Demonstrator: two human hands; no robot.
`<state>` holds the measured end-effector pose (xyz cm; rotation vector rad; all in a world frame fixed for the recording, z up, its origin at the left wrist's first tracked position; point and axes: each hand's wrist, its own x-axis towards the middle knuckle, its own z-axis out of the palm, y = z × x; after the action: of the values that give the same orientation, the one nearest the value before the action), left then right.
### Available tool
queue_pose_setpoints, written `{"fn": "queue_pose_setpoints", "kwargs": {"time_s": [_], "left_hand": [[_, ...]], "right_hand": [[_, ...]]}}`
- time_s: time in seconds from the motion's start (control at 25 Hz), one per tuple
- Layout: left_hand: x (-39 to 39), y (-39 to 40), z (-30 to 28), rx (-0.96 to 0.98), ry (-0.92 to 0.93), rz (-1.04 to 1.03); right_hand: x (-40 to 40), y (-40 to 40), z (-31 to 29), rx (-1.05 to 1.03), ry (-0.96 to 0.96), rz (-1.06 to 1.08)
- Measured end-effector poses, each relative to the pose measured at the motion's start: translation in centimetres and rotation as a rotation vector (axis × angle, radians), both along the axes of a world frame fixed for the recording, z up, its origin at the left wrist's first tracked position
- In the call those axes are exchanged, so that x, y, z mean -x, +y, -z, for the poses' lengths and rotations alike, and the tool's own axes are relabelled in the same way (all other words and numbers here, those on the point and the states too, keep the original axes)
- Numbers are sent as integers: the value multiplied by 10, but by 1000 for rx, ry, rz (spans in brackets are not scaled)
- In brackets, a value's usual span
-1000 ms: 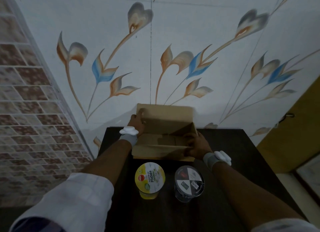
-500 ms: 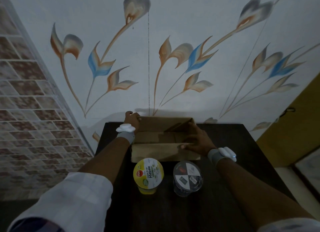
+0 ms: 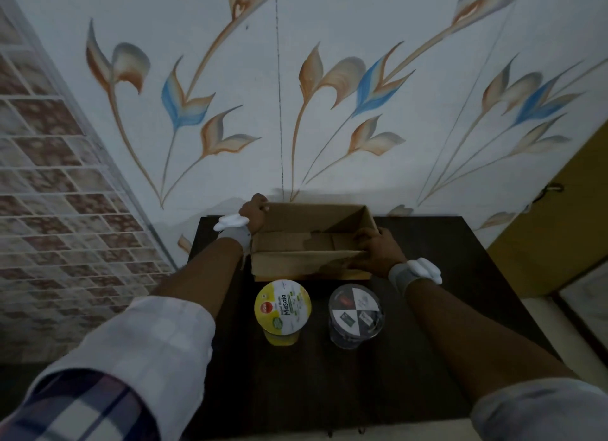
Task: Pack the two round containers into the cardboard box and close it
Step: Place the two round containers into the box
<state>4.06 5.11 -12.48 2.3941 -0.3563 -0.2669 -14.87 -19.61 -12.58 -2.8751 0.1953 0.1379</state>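
My left hand (image 3: pixel 255 212) grips the far left corner of the open box (image 3: pixel 309 243); my right hand (image 3: pixel 378 253) clasps its near right corner. Both tubs, yellow (image 3: pixel 283 309) and black (image 3: pixel 356 312), stand on the counter (image 3: pixel 329 391) just before the box.

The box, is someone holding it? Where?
Yes. The left hand grips the cardboard box at its far left corner, and the right hand holds its near right corner. Both round containers sit untouched on the table.

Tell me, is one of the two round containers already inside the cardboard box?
No, the yellow container and the dark container both stand on the table, in front of the open cardboard box.
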Motion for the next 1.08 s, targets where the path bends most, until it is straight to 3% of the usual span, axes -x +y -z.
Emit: {"fn": "queue_pose_setpoints", "kwargs": {"time_s": [0.12, 0.4, 0.56, 0.84, 1.0, 1.08], "left_hand": [[6, 8, -9, -224, -128, 56], [35, 3, -26, -191, -309, 163], [61, 9, -27, -144, -357, 229], [137, 17, -49, -107, -247, 371], [177, 19, -52, -251, -153, 483], [191, 25, -52, -320, -143, 543]], "right_hand": [[3, 5, -13, -22, 19, 21], [35, 30, -22, -136, -233, -32], [64, 52, -20, -239, -143, -116], [94, 69, -25, -27, 185, -295], [107, 71, -25, 12, 138, -291], [111, 70, -33, -131, 48, -262]]}}
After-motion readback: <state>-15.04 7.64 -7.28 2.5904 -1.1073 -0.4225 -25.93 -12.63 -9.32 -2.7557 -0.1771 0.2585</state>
